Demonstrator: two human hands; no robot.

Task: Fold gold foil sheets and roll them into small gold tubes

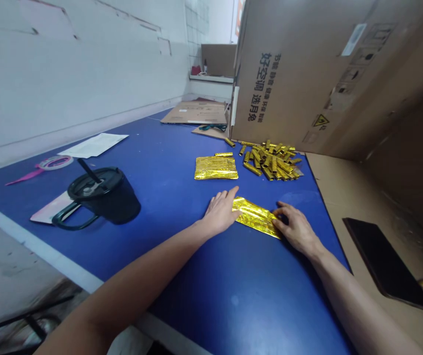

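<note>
Seated at a blue work table (185, 276), a person works on a crumpled strip of gold foil (255, 217) lying flat on the near part of the tabletop, seen from the head camera. The left hand (219, 213) lies flat and open, fingers together, against the strip's left end. The right hand (296, 228) arches over its right end, fingers curled down on the foil; whether the thumb pinches it cannot be seen. Just beyond lie a flat stack of gold foil (216, 168) and, to its right, a heap of rolled gold foil tubes (272, 160) against a large cardboard box (300, 69). To the left stand a black lidded mug with a straw (104, 197), a roll of tape (54, 162) and a sheet of white paper (93, 145). A black tablet (389, 261) lies on cardboard at right.
</note>
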